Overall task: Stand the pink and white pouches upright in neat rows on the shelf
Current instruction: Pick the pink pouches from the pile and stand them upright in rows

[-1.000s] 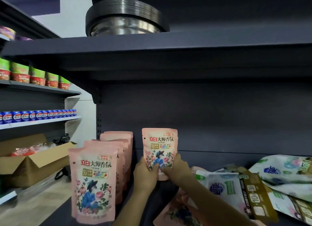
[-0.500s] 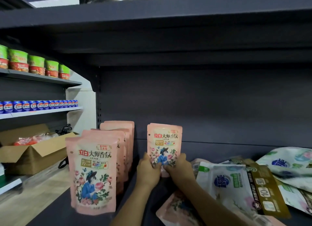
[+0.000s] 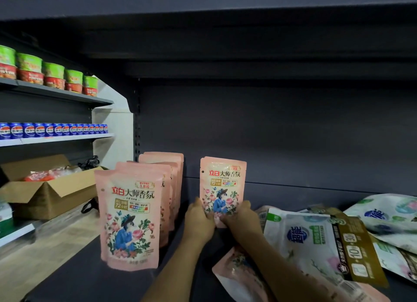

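1. Your left hand [image 3: 199, 220] and right hand [image 3: 240, 219] both grasp the lower corners of one pink pouch [image 3: 223, 184]; fingers curl round its bottom edge from either side

2. That pouch stands upright on the dark shelf [image 3: 90, 277], printed face toward you, at the far middle of the deck close to the back panel. You cannot tell whether its base touches the deck, the hands cover it

3. Left of it, apart by a gap, a row of pink pouches [image 3: 144, 209] stands upright one behind another, running from near to far; the nearest one [image 3: 129, 218] shows its full floral face

4. Near right: one more pink pouch lying flat [image 3: 234, 277], partly under your right forearm

5. Right side: a loose heap of white pouches [image 3: 311, 236] lying flat and overlapping, one with a gold band [image 3: 356, 249] across it

6. Containers, far left: an open cardboard box [image 3: 52, 193] on the floor holds red and clear packets [image 3: 48, 174], contents otherwise unclear

7. Neighbouring shelves, left: upper one carries green-lidded cups [image 3: 54, 75] in a row; lower one carries blue cans [image 3: 52, 129] in a row
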`<action>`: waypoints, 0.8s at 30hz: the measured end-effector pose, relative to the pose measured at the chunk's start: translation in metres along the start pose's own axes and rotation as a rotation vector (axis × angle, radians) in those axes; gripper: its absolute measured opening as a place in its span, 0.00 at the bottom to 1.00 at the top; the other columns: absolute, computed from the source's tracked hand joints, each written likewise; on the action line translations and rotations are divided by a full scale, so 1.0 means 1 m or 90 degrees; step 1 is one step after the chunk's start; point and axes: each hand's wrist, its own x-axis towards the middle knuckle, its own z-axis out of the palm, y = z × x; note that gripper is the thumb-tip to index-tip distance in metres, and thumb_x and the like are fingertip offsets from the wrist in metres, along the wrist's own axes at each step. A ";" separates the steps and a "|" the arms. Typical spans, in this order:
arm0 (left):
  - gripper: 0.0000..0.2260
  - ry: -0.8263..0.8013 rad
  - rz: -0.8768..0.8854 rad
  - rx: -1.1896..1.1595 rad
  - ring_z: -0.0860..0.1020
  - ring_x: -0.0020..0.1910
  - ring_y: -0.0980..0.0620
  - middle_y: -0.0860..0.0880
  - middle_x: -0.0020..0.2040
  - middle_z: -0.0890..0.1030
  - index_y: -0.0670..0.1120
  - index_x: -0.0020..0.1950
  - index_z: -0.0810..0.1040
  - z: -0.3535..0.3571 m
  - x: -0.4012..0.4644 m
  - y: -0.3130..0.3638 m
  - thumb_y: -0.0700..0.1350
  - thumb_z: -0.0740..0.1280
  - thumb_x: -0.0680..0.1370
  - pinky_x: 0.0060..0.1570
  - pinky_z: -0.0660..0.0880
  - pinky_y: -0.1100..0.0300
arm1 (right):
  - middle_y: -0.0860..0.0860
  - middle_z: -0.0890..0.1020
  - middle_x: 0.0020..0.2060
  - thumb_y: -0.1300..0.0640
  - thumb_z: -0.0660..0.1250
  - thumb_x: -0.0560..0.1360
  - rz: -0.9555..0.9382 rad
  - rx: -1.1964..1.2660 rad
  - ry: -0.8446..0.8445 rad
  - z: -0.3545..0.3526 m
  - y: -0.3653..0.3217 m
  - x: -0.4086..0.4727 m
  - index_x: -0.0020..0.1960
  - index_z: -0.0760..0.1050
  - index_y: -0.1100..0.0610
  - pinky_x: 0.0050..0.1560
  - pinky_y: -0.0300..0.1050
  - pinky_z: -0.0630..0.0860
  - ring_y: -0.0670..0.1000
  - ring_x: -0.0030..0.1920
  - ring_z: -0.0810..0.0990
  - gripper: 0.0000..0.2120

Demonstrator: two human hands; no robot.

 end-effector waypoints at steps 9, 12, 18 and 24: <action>0.15 0.125 -0.007 0.071 0.76 0.56 0.44 0.42 0.57 0.78 0.39 0.61 0.71 -0.012 -0.015 0.010 0.44 0.63 0.76 0.52 0.75 0.53 | 0.59 0.74 0.64 0.57 0.71 0.72 -0.007 0.178 0.082 -0.011 0.000 -0.007 0.72 0.56 0.61 0.54 0.45 0.75 0.57 0.63 0.76 0.35; 0.11 0.094 -0.003 0.103 0.78 0.51 0.46 0.44 0.53 0.79 0.42 0.55 0.74 -0.021 -0.028 0.026 0.47 0.62 0.77 0.44 0.74 0.56 | 0.60 0.75 0.63 0.55 0.67 0.76 -0.031 0.191 0.109 -0.024 -0.001 -0.011 0.72 0.57 0.62 0.52 0.46 0.76 0.58 0.61 0.76 0.31; 0.20 -0.328 -0.123 0.139 0.79 0.54 0.46 0.45 0.57 0.80 0.49 0.59 0.77 -0.024 -0.048 0.052 0.59 0.65 0.73 0.48 0.75 0.59 | 0.60 0.79 0.55 0.58 0.60 0.79 -0.068 0.107 0.107 -0.055 -0.004 -0.026 0.67 0.65 0.63 0.47 0.43 0.70 0.57 0.52 0.77 0.19; 0.16 -0.369 -0.100 0.293 0.77 0.57 0.46 0.43 0.58 0.78 0.40 0.61 0.74 -0.024 -0.059 0.058 0.48 0.61 0.78 0.44 0.70 0.61 | 0.61 0.78 0.57 0.57 0.57 0.80 -0.018 0.066 0.059 -0.069 0.010 -0.044 0.65 0.65 0.62 0.46 0.40 0.67 0.58 0.54 0.76 0.16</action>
